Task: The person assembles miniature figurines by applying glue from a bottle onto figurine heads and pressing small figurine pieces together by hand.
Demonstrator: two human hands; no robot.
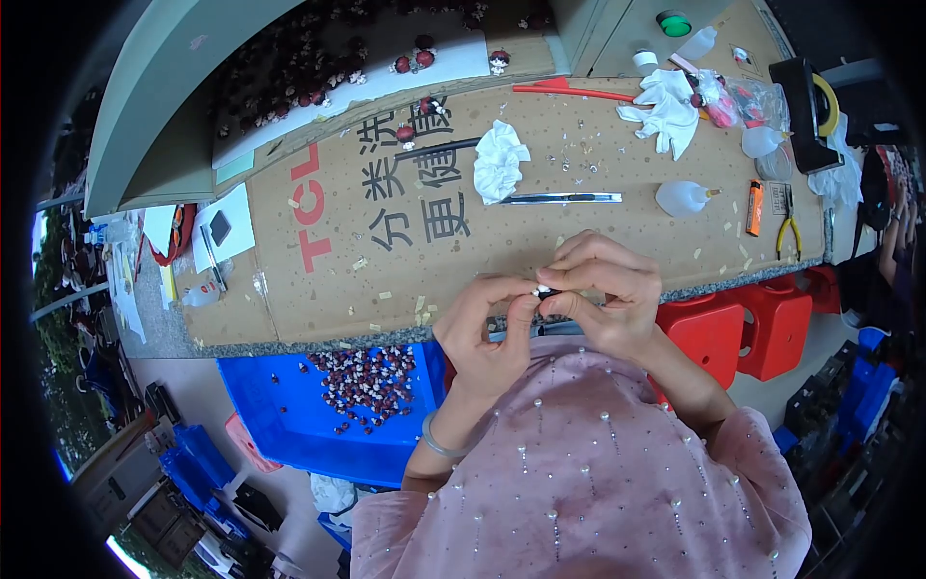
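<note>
Small dark-and-white piece (544, 290) pinched between both hands' fingertips (529, 301).

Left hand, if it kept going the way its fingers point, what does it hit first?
The left hand points up and right, so it likely meets the right hand first; both already pinch the same small dark part. Depth is unclear.

Left hand (485, 333): raised at chest height, fingers curled, thumb and forefinger pinched shut toward the right.
Right hand (606, 294): arched over from the right, fingertips (564, 283) pressed against the left's.
Wrists: left banded, both bent inward.
Forearms: angled up from near edge.
</note>
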